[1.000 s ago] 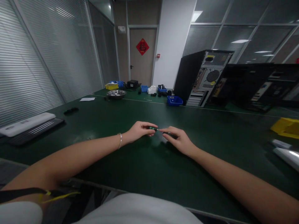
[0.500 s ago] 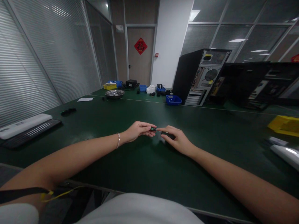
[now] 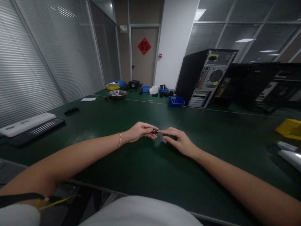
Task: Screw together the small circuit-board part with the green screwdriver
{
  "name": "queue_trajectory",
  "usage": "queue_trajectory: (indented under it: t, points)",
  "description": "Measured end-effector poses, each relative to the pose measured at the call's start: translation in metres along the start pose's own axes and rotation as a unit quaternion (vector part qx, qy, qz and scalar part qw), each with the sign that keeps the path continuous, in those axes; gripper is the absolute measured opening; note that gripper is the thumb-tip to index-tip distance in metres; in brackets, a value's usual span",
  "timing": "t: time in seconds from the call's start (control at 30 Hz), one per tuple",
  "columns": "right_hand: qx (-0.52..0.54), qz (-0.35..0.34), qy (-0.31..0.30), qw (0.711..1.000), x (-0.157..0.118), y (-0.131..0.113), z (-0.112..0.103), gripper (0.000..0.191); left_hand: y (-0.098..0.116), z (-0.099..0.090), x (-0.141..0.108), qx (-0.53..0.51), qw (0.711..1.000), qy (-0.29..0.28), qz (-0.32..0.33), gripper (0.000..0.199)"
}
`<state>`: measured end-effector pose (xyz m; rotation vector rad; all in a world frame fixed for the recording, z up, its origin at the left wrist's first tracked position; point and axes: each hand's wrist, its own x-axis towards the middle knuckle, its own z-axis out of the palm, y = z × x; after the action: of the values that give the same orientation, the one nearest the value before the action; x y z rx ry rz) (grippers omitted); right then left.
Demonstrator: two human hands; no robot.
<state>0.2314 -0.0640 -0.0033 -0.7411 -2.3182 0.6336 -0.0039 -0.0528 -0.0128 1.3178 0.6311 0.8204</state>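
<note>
Over the middle of the green table (image 3: pixel 131 169), my left hand (image 3: pixel 140 131) pinches a small dark green piece with a shiny end (image 3: pixel 155 131). Its exact kind is too small to make out. My right hand (image 3: pixel 178 141) is just to the right, its index finger stretched toward the piece's shiny end, at or very near it. The right thumb is held apart below the index finger. The gap between them is dark, and no held thing can be made out there; the other right fingers are partly hidden.
A metal bowl (image 3: pixel 117 94), a blue bin (image 3: pixel 176 101) and a black computer tower (image 3: pixel 193 78) stand toward the back. On the left lie a white and black long device (image 3: pixel 30 124) and a small dark object (image 3: pixel 71 110). A yellow bin (image 3: pixel 289 128) is at right.
The view has turned slightly left, so the background sits further right. Both hands keep nearly the same pose around the small piece.
</note>
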Motion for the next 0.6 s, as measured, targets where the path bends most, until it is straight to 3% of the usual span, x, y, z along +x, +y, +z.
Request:
queue_trajectory:
  t: [0.2, 0.33, 0.6]
  points:
    - [-0.008, 0.002, 0.003, 1.000, -0.0011, -0.0004, -0.0015, 0.032, 0.0010, 0.0035, 0.0004, 0.019, 0.999, 0.037, 0.003, 0.031]
    - [-0.004, -0.002, -0.004, 1.000, -0.0014, 0.0011, -0.0020, 0.031, 0.0013, 0.0032, 0.0001, 0.016, 1.000, 0.021, -0.005, 0.031]
    - [0.010, 0.020, -0.006, 1.000, -0.0002, 0.0028, -0.0038, 0.033, 0.0035, 0.0082, 0.0013, -0.065, 0.996, 0.065, 0.006, 0.025]
